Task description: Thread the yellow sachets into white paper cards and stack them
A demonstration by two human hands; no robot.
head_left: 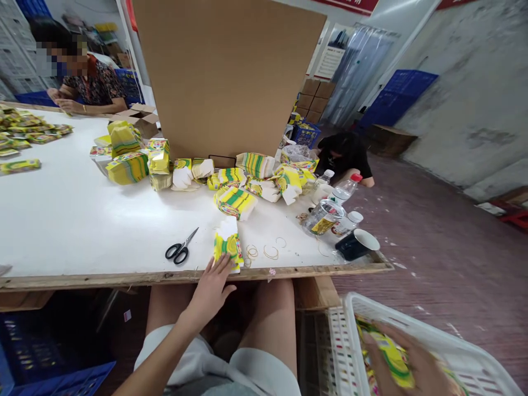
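My left hand [213, 285] lies with its fingers stretched out on a stack of flat yellow-green printed cartons [228, 242] at the table's front edge. Black-handled scissors [179, 250] lie to the left of the stack, and several loose rubber bands [271, 252] to its right. Down at the lower right, my right hand [416, 357] is inside a white plastic basket [350, 330]. Its fingers and thumb are around a yellow-green packet [390, 355]; motion blurs the hand. More packets show beneath it, partly hidden.
More bundles of yellow cartons [235, 202] line the table [82, 231] before a large cardboard panel [231, 77]. Bottles, a clear jar [324, 216] and a dark cup [357, 245] crowd the right corner. One person [93, 82] sits far left; another [342, 154] bends low behind the corner.
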